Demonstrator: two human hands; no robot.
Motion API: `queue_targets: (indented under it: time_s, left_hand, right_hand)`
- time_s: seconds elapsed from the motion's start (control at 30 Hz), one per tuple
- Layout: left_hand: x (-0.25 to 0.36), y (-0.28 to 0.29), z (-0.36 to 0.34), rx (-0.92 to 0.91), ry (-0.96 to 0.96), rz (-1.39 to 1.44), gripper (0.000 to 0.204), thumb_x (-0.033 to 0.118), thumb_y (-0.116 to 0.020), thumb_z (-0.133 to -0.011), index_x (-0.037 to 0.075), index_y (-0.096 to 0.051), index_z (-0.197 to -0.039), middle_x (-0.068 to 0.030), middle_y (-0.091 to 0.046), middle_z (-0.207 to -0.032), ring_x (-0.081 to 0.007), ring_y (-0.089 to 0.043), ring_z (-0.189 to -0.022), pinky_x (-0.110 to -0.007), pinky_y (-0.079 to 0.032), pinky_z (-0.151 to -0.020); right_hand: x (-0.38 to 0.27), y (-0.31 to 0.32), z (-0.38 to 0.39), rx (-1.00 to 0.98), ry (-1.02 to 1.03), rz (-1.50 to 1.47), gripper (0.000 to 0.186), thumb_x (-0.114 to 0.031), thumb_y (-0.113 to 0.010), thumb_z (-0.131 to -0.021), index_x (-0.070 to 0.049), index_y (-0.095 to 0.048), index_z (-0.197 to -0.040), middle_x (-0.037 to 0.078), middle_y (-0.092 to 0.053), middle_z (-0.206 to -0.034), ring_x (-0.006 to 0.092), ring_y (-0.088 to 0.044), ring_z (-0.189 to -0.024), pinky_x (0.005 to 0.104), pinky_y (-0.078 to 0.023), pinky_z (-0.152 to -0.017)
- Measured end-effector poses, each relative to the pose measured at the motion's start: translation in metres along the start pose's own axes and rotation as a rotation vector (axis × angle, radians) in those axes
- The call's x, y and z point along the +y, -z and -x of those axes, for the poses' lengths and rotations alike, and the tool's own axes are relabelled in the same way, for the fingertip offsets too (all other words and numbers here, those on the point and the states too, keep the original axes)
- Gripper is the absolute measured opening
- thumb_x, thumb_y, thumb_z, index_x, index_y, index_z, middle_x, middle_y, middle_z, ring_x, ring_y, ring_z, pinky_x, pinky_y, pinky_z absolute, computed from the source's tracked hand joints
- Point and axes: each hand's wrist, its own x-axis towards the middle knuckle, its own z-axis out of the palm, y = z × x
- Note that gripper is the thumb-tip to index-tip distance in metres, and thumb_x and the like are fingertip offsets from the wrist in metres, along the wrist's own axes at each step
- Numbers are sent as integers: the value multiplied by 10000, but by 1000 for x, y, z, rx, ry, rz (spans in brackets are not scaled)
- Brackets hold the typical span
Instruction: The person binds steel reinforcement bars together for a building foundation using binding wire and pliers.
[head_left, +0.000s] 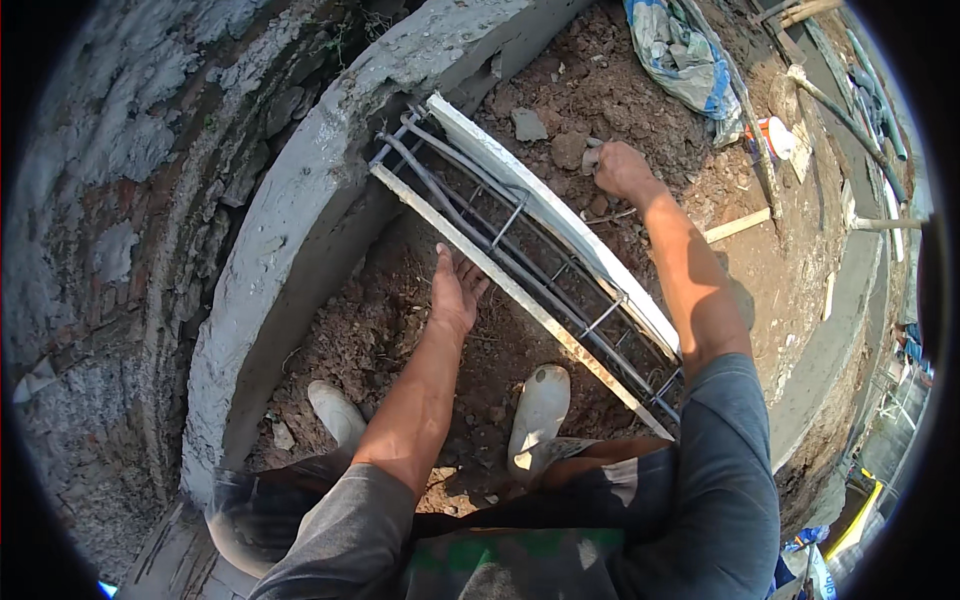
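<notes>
Two long boards stand on edge as a narrow form, the near board (pixel 520 297) bare wood and the far board (pixel 560 222) whitened. Between them runs a cage of steel reinforcing bars (pixel 497 255) with cross ties. My left hand (pixel 457 292) is open, its fingers stretched against the outer side of the near board. Beyond the far board, my right hand (pixel 622 168) is closed over the soil. At its fingertips is a small greyish lump (pixel 591 158), which looks like a stone partly hidden by the fingers.
A curved concrete beam (pixel 290 215) meets the boards' far-left end, beside a rough wall (pixel 120 230). My boots (pixel 540 410) stand on loose soil. A blue-white sack (pixel 685 60), a stick (pixel 738 225) and a red-white container (pixel 777 138) lie to the right.
</notes>
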Motion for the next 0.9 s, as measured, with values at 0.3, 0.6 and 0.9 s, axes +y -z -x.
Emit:
queue_targets:
  time_s: [0.3,0.6,0.9]
  left_hand:
    - [-5,15,-34,103,10,293,519,506,-390,-928,22,-531,-1053,-198,-581,-1097,-373,-531,-1046,-498,-397,-962]
    - [6,-1,-32,52,40,339,533,513,-382,-906,20,-551,-1016,-198,-604,-1022,-371,-597,-938,-529,-470,-801]
    - [-4,12,-41,28,26,387,652,525,-363,-900,-24,-515,-1218,-199,-555,-1166,-371,-572,-1011,-507,-461,-864]
  right_hand:
    - [-48,8,-10,3,2,172,153,-117,-603,-743,-95,-692,-865,155,-671,-925,300,-640,-932,389,-505,-828]
    - [-46,15,-17,99,101,104,157,-87,-594,-731,-81,-688,-857,162,-671,-926,309,-643,-929,395,-506,-828]
    - [-59,-2,-48,-8,191,132,186,-66,-592,-723,-112,-697,-870,143,-674,-913,328,-639,-914,402,-509,-843]
